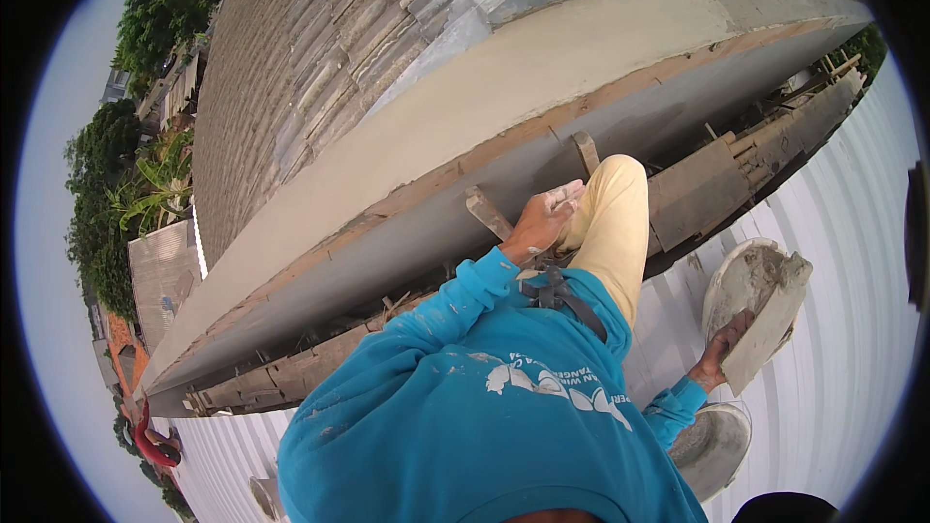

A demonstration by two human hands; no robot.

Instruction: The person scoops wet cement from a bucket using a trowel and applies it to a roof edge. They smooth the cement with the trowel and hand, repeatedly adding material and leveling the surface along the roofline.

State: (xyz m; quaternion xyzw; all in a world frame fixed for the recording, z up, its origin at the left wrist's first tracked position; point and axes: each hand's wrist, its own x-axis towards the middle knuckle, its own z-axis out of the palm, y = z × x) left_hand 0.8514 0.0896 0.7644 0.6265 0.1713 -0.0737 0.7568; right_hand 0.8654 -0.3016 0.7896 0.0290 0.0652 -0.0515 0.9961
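My right hand (725, 344) grips a flat rectangular plastering float (770, 334), grey with mortar and tilted. The float overlaps a round basin (719, 281) that has wet grey mortar (759, 266) inside; whether they touch I cannot tell. My left hand (547, 218), smeared with pale mortar, lies against my bent knee in beige trousers (615, 232). Its fingers are stretched out and it holds nothing. In front of me runs a long ledge with a smooth grey plastered face (417, 150).
A second mortar-stained basin (741, 431) stands near my right forearm on the white corrugated roof (823, 407). Wooden stakes (487, 211) and planks (712, 189) line the gap under the ledge. Roof tiles (310, 58) rise beyond. A person in red (153, 441) is far left.
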